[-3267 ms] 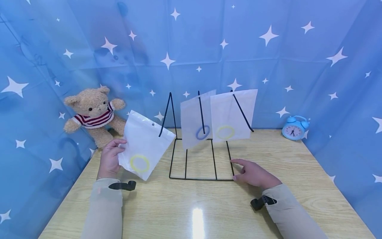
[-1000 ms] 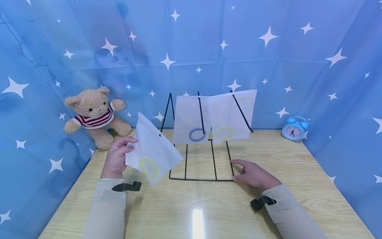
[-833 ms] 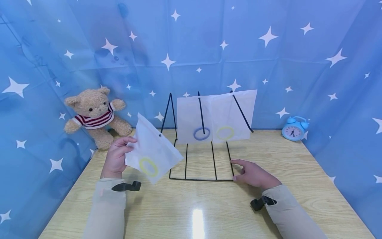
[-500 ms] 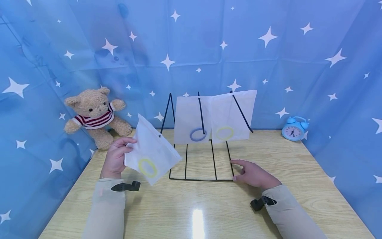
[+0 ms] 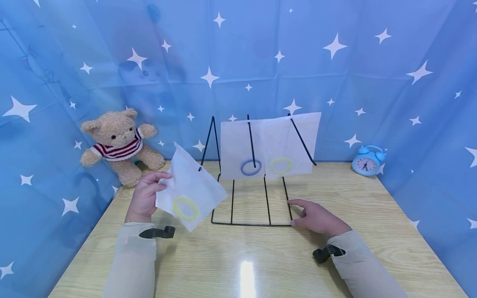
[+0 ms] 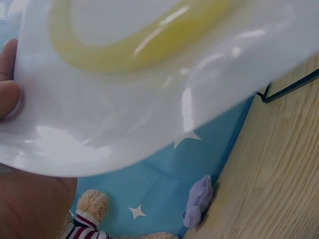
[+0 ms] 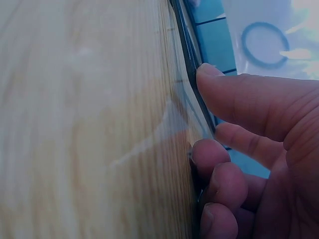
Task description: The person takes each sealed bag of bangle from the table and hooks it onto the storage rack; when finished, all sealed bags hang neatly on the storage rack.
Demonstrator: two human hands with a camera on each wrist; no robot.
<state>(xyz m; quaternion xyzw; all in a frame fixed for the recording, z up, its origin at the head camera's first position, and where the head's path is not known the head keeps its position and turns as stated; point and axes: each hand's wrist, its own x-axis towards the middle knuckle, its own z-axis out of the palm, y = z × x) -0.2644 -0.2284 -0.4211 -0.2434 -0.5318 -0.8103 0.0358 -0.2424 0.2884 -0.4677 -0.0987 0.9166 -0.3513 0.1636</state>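
My left hand (image 5: 146, 196) pinches one side edge of a white translucent plastic bag (image 5: 201, 190) with a yellow ring (image 5: 185, 209) inside. The bag tilts in front of the left prong of a black wire rack (image 5: 251, 224); the prong's tip overlaps its upper part. Close up in the left wrist view, the yellow ring (image 6: 144, 55) shows through the plastic. On the middle prong hangs a bag (image 5: 234, 142) with a blue ring, and on the right prong a bag (image 5: 290, 140) with a yellow ring. My right hand (image 5: 318, 216) holds the rack's base at its front right corner, thumb and index finger on the rods.
A teddy bear (image 5: 117, 134) in a striped shirt sits at the back left, behind my left hand. A blue alarm clock (image 5: 367, 160) stands at the back right. A starred blue curtain (image 5: 238, 54) encloses the wooden table (image 5: 208, 265). A small purple plush (image 6: 198, 201) shows in the left wrist view.
Over the last seconds my left hand has shifted slightly right with the bag, which has turned at the prong tip. The blue-ring bag has swung to face forward. My right hand stays put.
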